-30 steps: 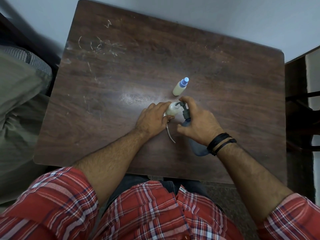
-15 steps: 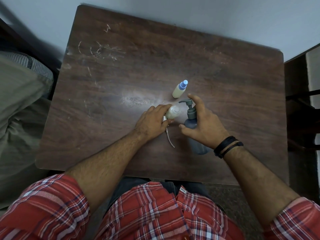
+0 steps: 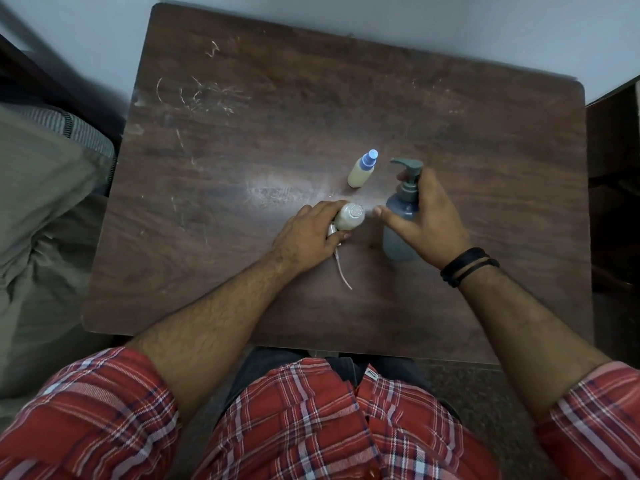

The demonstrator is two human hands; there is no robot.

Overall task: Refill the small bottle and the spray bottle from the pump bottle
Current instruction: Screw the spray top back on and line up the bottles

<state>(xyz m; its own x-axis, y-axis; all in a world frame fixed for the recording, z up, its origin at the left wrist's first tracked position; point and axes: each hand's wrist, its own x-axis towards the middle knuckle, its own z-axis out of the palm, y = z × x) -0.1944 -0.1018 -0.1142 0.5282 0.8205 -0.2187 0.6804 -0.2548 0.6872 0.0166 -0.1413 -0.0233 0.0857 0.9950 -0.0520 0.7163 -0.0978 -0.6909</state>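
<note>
Grey-blue plastic, the pump bottle [image 3: 398,233] is standing near the table's [image 3: 485,168] middle, and the right hand [image 3: 427,216] is gripping it round the neck, probably to steady it. Just beside it, the left hand [image 3: 308,233] is holding the open bottle [image 3: 349,216] upright, ready for filling I think. Its spray head [image 3: 337,252] is lying by that hand. The blue-capped bottle [image 3: 362,169] is waiting behind, capped.

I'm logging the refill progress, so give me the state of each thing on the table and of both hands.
pump bottle: upright, pump head on, gripped by the right hand.
open bottle: upright, top off, held by the left hand.
blue-capped bottle: upright, capped, untouched.
spray head with tube: off its bottle, lying on the table, partly under the left hand.
</note>
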